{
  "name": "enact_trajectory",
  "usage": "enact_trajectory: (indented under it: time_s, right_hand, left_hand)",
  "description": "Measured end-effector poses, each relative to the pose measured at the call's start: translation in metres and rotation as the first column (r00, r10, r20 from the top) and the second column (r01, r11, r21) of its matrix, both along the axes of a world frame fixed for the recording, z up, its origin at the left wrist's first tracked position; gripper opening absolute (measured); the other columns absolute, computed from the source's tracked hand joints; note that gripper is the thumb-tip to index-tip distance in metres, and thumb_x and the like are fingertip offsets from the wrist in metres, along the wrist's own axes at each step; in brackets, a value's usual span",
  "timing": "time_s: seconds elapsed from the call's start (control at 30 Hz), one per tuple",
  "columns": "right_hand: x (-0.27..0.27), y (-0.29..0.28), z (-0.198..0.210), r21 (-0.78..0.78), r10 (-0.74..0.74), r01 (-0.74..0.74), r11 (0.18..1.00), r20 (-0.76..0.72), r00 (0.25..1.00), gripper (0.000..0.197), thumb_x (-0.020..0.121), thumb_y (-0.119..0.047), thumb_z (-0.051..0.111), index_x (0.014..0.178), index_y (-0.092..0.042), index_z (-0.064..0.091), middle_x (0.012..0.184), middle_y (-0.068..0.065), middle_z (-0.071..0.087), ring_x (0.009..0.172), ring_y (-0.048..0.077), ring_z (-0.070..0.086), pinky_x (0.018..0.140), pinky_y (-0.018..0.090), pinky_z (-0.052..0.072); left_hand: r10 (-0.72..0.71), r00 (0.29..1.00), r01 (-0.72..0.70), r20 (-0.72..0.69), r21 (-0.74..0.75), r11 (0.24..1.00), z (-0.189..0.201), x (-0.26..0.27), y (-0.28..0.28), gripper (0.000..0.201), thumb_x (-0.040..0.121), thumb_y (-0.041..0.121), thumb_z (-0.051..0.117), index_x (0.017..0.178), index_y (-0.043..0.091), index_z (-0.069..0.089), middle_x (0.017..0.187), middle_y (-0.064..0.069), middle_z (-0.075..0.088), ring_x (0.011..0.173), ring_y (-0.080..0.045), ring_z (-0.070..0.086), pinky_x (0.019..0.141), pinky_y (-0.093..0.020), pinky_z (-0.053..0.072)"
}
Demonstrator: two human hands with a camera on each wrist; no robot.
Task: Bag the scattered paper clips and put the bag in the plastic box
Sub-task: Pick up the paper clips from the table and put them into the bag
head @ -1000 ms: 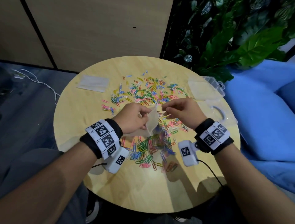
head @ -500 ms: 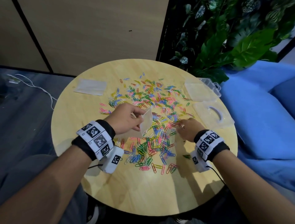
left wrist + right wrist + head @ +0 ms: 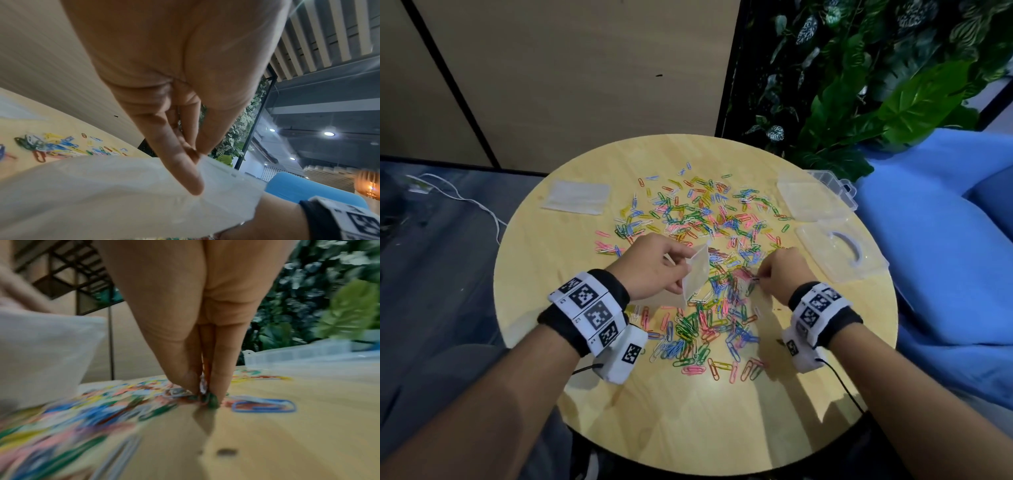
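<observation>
Head view, reading left to right: a flat stack of spare clear bags (image 3: 576, 198) lies untouched at the table's far left, then my left hand (image 3: 654, 265) holds one small clear zip bag (image 3: 695, 274) up off the round wooden table (image 3: 688, 428), thumb and fingers pinching its top edge so the mouth faces right. In the left wrist view that pinch is plain, fingertips (image 3: 191, 178) closed on the bag's rim. I cannot tell whether any clips are in the bag yet; it looks close to empty. The coloured paper clips (image 3: 702, 260) are spread thick across the middle of the table, so I judge the bagging barely begun. Further right, my right hand (image 3: 780, 274) is down in the pile, and the right wrist view shows its thumb and fingers pressed together at the tabletop, nipping what looks like a green clip, though blur hides how many. At the far right the clear plastic box (image 3: 815, 197) sits open with its lid (image 3: 839, 250) lying beside it, nothing inside that I can see; sealing and boxing are all ahead. Compared with a second ago, my right hand has left the bag's mouth and dropped into the clips; against half a second ago it sits nearly the same, the bag held as before.
</observation>
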State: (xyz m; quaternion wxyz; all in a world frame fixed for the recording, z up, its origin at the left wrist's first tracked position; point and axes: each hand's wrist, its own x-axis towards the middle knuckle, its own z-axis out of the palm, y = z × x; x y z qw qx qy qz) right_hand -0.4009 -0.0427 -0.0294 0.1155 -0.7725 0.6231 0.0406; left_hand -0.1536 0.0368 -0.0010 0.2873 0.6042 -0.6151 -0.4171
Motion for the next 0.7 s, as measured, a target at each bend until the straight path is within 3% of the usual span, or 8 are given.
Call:
enact_trajectory:
  time_s: [0.1, 0.17, 0.23, 0.3, 0.33, 0.4, 0.53, 0.7]
  right_hand:
    - [-0.024, -0.013, 0.014, 0.059, -0.149, 0.142, 0.988, 0.137, 0.979, 0.009, 0.083, -0.015, 0.072, 0.077, -0.014, 0.079, 0.076, 0.001, 0.074, 0.067, 0.013, 0.064, 0.063, 0.021, 0.048]
    - [-0.038, -0.019, 0.016, 0.159, -0.327, 0.288, 0.944, 0.341, 0.881, 0.005, 0.080, -0.014, 0.076, 0.076, -0.014, 0.079, 0.072, 0.001, 0.075, 0.066, 0.012, 0.069, 0.067, 0.022, 0.056]
    - [-0.038, -0.020, 0.019, 0.331, -0.463, 0.324, 0.886, 0.607, 0.646, 0.007, 0.080, -0.011, 0.078, 0.084, -0.005, 0.078, 0.085, 0.012, 0.077, 0.072, 0.017, 0.072, 0.074, 0.028, 0.061]
    - [-0.025, -0.014, 0.029, 0.548, -0.572, 0.164, 0.820, 0.782, 0.246, 0.018, 0.084, -0.001, 0.071, 0.100, 0.008, 0.070, 0.106, 0.022, 0.071, 0.079, 0.019, 0.074, 0.073, 0.025, 0.061]
    - [-0.015, -0.009, 0.035, 0.616, -0.617, 0.050, 0.786, 0.781, 0.099, 0.022, 0.086, 0.000, 0.068, 0.106, 0.009, 0.066, 0.111, 0.022, 0.069, 0.084, 0.019, 0.074, 0.072, 0.022, 0.060]
    - [0.007, 0.003, 0.047, 0.670, -0.683, -0.158, 0.725, 0.730, -0.039, 0.026, 0.089, -0.001, 0.063, 0.113, 0.009, 0.061, 0.105, 0.017, 0.069, 0.088, 0.017, 0.072, 0.071, 0.018, 0.058]
    - [0.044, 0.026, 0.050, 0.653, -0.676, -0.273, 0.706, 0.737, 0.012, 0.023, 0.092, 0.002, 0.058, 0.112, 0.012, 0.062, 0.095, 0.016, 0.072, 0.086, 0.017, 0.072, 0.070, 0.018, 0.058]
    - [0.060, 0.038, 0.032, 0.627, -0.615, -0.189, 0.756, 0.779, 0.122, 0.009, 0.089, 0.007, 0.060, 0.092, 0.010, 0.069, 0.085, 0.015, 0.074, 0.072, 0.020, 0.073, 0.069, 0.022, 0.060]
  left_hand:
    - [0.013, 1.000, -0.013, -0.004, -0.002, 1.000, 0.001, 0.002, 0.001, 0.035, 0.097, 0.008, 0.063, 0.132, 0.009, 0.065, 0.084, 0.002, 0.064, 0.071, -0.018, 0.076, 0.075, -0.032, 0.064]
    - [0.016, 1.000, -0.016, -0.001, -0.007, 1.000, 0.003, 0.001, 0.001, 0.036, 0.097, 0.007, 0.063, 0.133, 0.008, 0.065, 0.084, 0.002, 0.063, 0.067, -0.016, 0.075, 0.071, -0.028, 0.064]
    - [0.012, 1.000, -0.012, 0.006, -0.007, 1.000, 0.005, 0.000, 0.002, 0.036, 0.097, 0.007, 0.062, 0.133, 0.007, 0.063, 0.085, 0.001, 0.063, 0.062, -0.012, 0.073, 0.065, -0.020, 0.061]
    - [0.010, 1.000, -0.010, 0.015, -0.003, 1.000, 0.006, -0.002, 0.002, 0.037, 0.098, 0.006, 0.061, 0.135, 0.007, 0.062, 0.086, 0.000, 0.064, 0.061, -0.013, 0.073, 0.061, -0.017, 0.058]
    - [0.010, 1.000, -0.010, 0.022, -0.001, 1.000, 0.006, -0.004, 0.002, 0.037, 0.098, 0.006, 0.060, 0.135, 0.007, 0.062, 0.086, 0.001, 0.065, 0.061, -0.016, 0.074, 0.060, -0.017, 0.058]
    - [0.012, 0.999, -0.011, 0.030, -0.003, 1.000, 0.006, -0.007, 0.002, 0.038, 0.098, 0.005, 0.059, 0.136, 0.007, 0.061, 0.087, -0.001, 0.067, 0.060, -0.017, 0.075, 0.058, -0.017, 0.057]
    - [0.032, 0.999, -0.032, 0.010, -0.016, 0.999, 0.005, -0.011, 0.002, 0.038, 0.099, 0.004, 0.057, 0.137, 0.005, 0.060, 0.099, -0.017, 0.070, 0.055, -0.012, 0.073, 0.055, -0.014, 0.055]
    - [0.041, 0.999, -0.040, 0.029, -0.031, 0.999, 0.004, -0.011, 0.001, 0.027, 0.100, 0.008, 0.057, 0.125, 0.006, 0.068, 0.095, -0.012, 0.073, 0.058, -0.014, 0.074, 0.061, -0.023, 0.061]
